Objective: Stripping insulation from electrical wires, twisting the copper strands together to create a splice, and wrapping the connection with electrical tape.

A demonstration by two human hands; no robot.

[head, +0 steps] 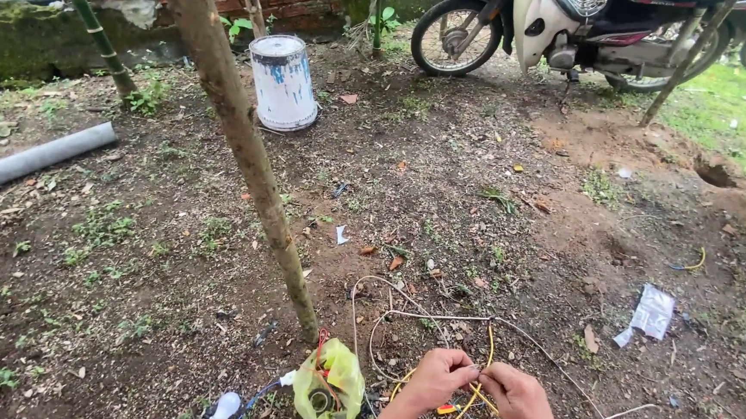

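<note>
My left hand (pixel 437 377) and my right hand (pixel 516 398) meet low in the head view, fingertips pinched together on a thin yellow wire (pixel 491 346). The yellow wire loops down under both hands toward the ground. A white wire (pixel 401 314) lies in loops on the dirt just beyond my hands and trails off to the right. A small orange-handled tool (pixel 447 409) lies on the ground below my left hand.
A slanted wooden pole (pixel 247 154) rises from the dirt at left of my hands, a yellow-green plastic bag (pixel 337 380) at its base. A white bucket (pixel 282 81) stands farther back. A grey pipe (pixel 35 159) lies left. A parked motorbike (pixel 565 31) stands at the back.
</note>
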